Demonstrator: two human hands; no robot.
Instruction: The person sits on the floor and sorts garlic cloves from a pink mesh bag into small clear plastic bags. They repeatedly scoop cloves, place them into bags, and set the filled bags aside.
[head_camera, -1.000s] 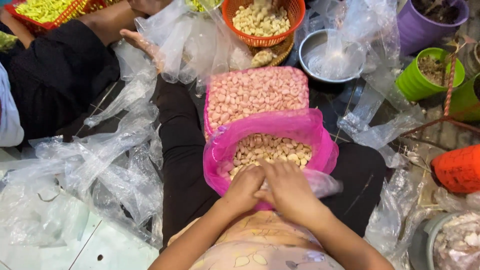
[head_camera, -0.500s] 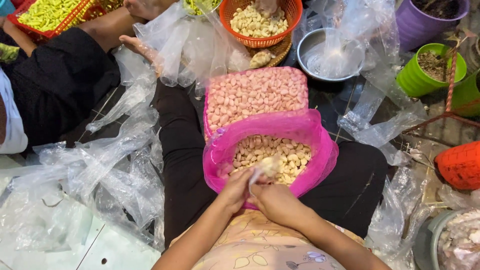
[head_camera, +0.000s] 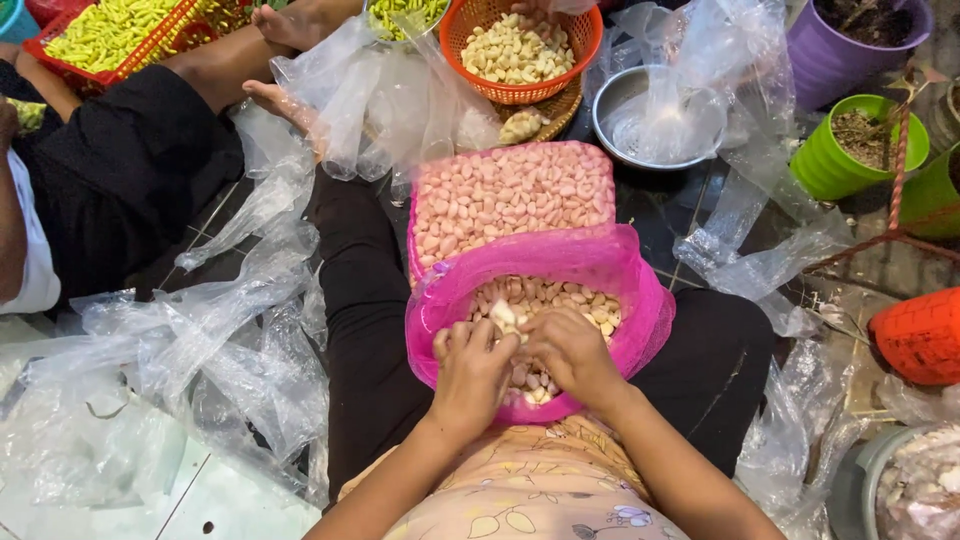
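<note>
change: a second ago both hands lay pressed flat together at the near rim of the pink bag; now they have parted a little and a clove is raised between them
left hand: curled over the near rim of the pink bag, fingertips pinching a pale peeled garlic clove
right hand: curled just beside the left, fingers bent inward and touching the same clove from the right
clove: held above the heap of peeled cloves inside the bag, at the far tips of both hands
pink bag: open on the lap, between the black trouser legs
pink cloves: unpeeled heap just far of the bag
far: orange basket of peeled cloves, metal bowl to its right
left: crumpled clear plastic bags
</note>
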